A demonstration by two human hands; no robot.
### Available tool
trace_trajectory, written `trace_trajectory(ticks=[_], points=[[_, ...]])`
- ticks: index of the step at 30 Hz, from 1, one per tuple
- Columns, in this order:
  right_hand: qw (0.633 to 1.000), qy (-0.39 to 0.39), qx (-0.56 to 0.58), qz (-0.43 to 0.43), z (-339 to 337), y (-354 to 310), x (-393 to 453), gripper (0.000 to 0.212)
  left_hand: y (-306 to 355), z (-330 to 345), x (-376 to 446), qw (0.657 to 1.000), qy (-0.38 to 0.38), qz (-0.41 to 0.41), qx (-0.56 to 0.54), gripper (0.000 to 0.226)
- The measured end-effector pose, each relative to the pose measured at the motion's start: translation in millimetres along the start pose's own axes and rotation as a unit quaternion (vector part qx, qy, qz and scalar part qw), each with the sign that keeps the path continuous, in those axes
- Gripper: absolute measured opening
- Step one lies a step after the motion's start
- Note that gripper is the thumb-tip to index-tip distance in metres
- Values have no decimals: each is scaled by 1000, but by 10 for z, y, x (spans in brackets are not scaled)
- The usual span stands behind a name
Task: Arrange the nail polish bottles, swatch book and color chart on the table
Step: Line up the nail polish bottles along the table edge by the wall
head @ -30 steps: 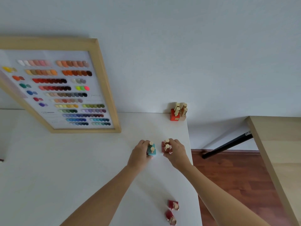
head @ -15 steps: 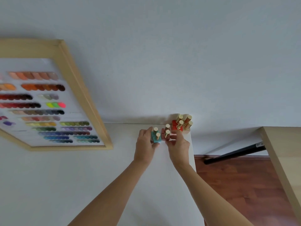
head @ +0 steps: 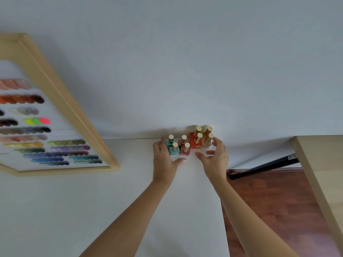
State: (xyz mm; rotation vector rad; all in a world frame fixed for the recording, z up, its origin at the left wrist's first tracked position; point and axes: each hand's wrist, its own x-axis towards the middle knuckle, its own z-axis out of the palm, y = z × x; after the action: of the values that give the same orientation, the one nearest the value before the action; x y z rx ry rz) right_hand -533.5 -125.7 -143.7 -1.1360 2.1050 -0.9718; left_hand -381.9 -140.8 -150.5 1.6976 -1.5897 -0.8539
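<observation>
Left hand [head: 164, 157] cups the teal bottles [head: 173, 148] beside the red bottles [head: 195, 140], grip loosely around them; right hand [head: 216, 156] hovers nearby, grip released.

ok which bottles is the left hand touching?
The two teal bottles at the left end of the cluster. The left hand wraps their outer side; the dusty-pink pair and the red-orange group stand further right, untouched by it.

Eight gold-capped nail polish bottles [head: 187, 143] stand upright, clustered at the table's [head: 55, 210] far right corner: teal, dusty red, orange-red. The framed color chart [head: 61, 127] leans against the wall, left.
</observation>
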Motion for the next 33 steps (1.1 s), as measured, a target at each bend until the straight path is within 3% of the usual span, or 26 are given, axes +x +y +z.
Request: trace_trajectory(ticks=[4,14,22,26,31,33], points=[[1000,-27,-8,-8,18,-6,82,61,37,85,-15,1000,17,-11,-3,74],[1000,-11,-2,-21,48,70,177,37,21,130,191,998,44,-27,-40,46],[999,8,-32,-38,93,113,206,20,5,168,250,996,47,-33,-69,40],[998,-15,-56,-35,47,78,190,27,51,114,264,998,21,-33,-45,42],[993,-103,-58,12,-139,-5,-29,74,88,-100,151,997,-51,-59,-10,66],[992,-106,-61,22,-285,15,-210,75,52,-236,-41,994,-75,-75,17,76]])
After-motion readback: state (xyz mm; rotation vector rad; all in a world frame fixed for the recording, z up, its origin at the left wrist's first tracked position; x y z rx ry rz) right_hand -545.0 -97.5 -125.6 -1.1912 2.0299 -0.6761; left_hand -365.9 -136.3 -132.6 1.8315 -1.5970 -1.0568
